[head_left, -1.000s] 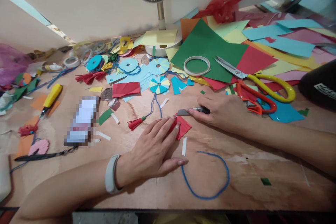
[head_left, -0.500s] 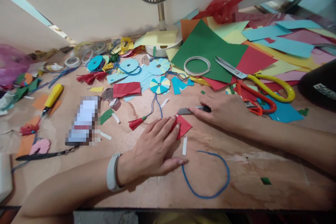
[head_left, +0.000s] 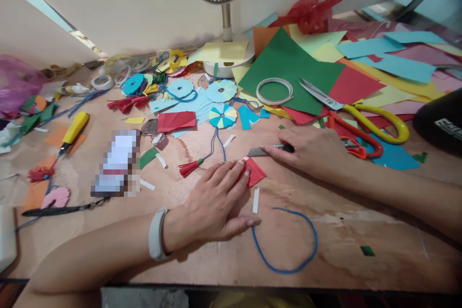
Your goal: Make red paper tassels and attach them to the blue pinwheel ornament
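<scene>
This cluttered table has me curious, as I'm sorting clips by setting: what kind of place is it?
Probably a home or small workshop craft corner: coloured paper, yellow-handled scissors and paper discs with red tassels cover the wooden table.

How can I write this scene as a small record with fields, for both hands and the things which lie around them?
Left hand: the left hand lies flat, fingers over the red paper
Right hand: the right hand holds a cutter knife, blade pointing left
Near hands: white strip; blue cord, curved
Behind: tape ring, partly over the green sheet; yellow-handled scissors
Left side: phone, screen blurred
</scene>
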Demonstrator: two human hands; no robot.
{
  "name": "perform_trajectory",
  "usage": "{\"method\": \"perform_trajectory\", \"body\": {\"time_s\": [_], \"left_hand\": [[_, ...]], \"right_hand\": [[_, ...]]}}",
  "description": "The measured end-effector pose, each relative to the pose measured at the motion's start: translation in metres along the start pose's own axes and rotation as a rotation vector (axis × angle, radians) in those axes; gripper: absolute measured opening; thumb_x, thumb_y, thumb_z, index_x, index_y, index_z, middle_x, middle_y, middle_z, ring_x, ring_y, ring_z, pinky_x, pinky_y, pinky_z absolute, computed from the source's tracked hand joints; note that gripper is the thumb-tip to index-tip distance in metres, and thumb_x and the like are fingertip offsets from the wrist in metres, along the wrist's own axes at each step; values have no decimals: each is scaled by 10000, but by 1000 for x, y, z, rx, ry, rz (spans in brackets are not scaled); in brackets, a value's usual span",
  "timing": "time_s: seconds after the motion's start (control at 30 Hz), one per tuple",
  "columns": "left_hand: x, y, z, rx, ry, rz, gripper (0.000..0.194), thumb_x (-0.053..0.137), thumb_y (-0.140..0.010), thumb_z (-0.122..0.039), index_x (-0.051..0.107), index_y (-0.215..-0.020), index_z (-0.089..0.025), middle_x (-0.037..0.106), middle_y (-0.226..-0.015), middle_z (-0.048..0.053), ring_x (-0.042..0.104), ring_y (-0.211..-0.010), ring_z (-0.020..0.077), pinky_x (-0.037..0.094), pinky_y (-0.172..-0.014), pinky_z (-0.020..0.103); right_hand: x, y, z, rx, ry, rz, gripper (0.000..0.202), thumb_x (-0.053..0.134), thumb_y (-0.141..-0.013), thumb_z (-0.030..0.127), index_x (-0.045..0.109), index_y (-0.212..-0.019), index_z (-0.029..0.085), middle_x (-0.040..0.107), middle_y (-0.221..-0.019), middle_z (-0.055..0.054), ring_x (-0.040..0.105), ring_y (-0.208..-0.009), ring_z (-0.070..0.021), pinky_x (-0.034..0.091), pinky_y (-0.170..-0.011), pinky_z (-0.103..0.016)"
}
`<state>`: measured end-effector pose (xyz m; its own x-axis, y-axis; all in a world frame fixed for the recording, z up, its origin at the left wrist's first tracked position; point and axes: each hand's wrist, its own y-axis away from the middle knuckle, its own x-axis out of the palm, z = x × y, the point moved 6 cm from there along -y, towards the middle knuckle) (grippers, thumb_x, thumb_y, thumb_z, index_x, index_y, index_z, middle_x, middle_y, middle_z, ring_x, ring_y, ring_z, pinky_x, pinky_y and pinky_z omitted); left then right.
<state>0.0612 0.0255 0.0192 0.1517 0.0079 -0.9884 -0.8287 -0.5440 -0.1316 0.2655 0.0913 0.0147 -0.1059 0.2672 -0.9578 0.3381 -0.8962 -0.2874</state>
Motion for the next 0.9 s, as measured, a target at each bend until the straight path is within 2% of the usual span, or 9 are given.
{"method": "perform_trajectory", "body": {"time_s": [0.43, 0.6, 0.9], "left_hand": [[-3, -2, -1, 15, -26, -6, 826, 442, -940, -734, 594, -1370, -46, 555, -1487, 212, 564, -1307, 379, 434, -1062, 497], [-2, -1, -1, 22, -21, -21, 823, 432, -942, -733, 595, -1363, -46, 554, -1487, 216, 562, -1307, 379, 428, -1068, 495], [-2, -1, -1, 29, -13, -37, 812, 448, -941, -723, 591, -1359, -42, 564, -1472, 227, 555, -1312, 387, 424, -1074, 506]], "right_hand": [[1, -4, -8, 55, -20, 85, 509, 492, -963, 625, 708, -857, 177, 770, -909, -100, 678, -747, -248, 205, -544, -305], [3, -5, -15, 125, -64, 115, 520, 504, -943, 663, 674, -825, 185, 753, -833, -75, 659, -710, -237, 215, -548, -300], [2, -1, -5, 46, -107, 61, 513, 498, -954, 648, 654, -767, 197, 707, -762, -54, 600, -634, -202, 189, -542, -296]]}}
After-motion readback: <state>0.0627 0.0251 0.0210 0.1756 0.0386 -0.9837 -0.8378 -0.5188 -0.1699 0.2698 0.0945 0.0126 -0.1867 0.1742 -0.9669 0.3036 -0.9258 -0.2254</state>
